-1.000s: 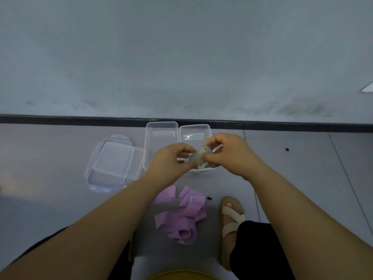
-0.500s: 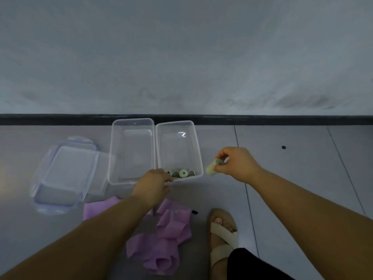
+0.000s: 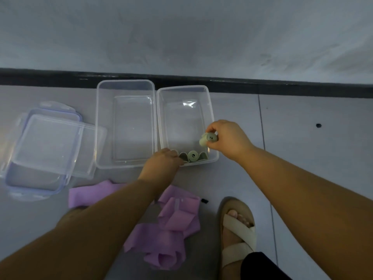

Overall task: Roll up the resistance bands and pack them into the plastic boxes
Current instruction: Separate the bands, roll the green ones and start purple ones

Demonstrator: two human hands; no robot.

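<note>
- So, your right hand point(image 3: 226, 140) pinched a small green roll point(image 3: 209, 139) between its thumb and fingers. It held the roll up over the near right corner of the right box point(image 3: 182, 87).
- Your left hand point(image 3: 163, 160) was at the near edge of that box, with its fingers bent down by the rim. I could not tell if it held something or only touched.
- Down at the near end of the right box sat the packed green rolls point(image 3: 193, 156), side by side against the wall.
- Right beside it, touching it, stood the left box point(image 3: 125, 81). No band showed in it.
- Close to your legs, the purple bands point(image 3: 175, 219) lay in a loose, crumpled heap on the floor.
- Off to the left lay the lids point(image 3: 50, 142), one on top of the other, not on any box.
- I think you were only partway. Some green rolls were in, and one more was ready to drop in. The purple bands were left to roll up and pack.
</note>
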